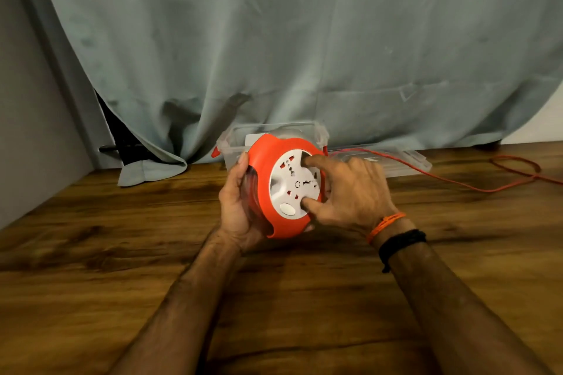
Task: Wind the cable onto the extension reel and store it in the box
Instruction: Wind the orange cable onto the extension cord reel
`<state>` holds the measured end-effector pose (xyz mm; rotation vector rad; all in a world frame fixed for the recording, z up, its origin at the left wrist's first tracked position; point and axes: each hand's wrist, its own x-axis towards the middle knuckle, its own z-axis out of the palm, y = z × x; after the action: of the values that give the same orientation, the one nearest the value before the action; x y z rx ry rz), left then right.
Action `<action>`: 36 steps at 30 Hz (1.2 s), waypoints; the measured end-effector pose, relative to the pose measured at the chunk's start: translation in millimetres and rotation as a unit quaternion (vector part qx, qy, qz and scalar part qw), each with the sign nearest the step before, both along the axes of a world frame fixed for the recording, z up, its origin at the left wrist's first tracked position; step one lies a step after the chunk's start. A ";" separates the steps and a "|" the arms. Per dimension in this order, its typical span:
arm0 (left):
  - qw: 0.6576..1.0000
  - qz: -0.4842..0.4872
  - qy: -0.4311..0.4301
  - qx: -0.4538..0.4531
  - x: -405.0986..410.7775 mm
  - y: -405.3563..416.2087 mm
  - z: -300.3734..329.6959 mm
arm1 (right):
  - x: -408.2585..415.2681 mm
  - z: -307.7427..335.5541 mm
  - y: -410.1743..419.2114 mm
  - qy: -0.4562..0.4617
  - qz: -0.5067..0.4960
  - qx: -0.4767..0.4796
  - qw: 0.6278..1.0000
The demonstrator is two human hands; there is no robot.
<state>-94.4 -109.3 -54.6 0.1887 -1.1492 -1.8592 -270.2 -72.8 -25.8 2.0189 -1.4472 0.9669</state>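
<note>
Orange extension reel (285,189) held above the wooden surface (122,253), left hand (236,207) fingers wrapped round its housing, right hand (350,192) fingers pressed into the white hub: best crank steadily, keeping the orange cable (441,180) feeding untangled, clear box (240,138) behind.

my arms are bare, no sleeves showing. on my right wrist i wear an orange thread band (386,226) and a black knotted cord (401,242) beside it.
</note>
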 end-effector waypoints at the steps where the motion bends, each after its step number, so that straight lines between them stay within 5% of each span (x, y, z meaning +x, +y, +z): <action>1: 0.999 0.031 0.016 -0.007 -1.7 0.7 0.8 | 2.9 -0.2 1.0 -0.018 -0.016 0.001 1.000; 10: 0.989 0.144 0.029 0.001 -6.8 -0.2 3.5 | 40.5 -7.3 3.9 -0.257 -0.063 0.126 0.956; 21: 0.999 0.001 0.052 0.002 5.0 -2.7 0.7 | 1.8 16.5 9.0 -0.106 0.068 0.065 0.990; 26: 0.996 -0.082 0.027 0.024 7.4 -9.5 -6.4 | 1.7 14.5 11.5 0.002 0.050 0.080 0.996; 36: 0.999 0.038 0.033 -0.011 -0.3 -4.0 -1.3 | 3.0 0.7 4.1 -0.005 -0.006 0.024 1.000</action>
<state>-94.7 -113.2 -55.9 0.1545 -1.1016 -1.7717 -267.2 -68.7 -25.1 2.0396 -1.4996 0.9470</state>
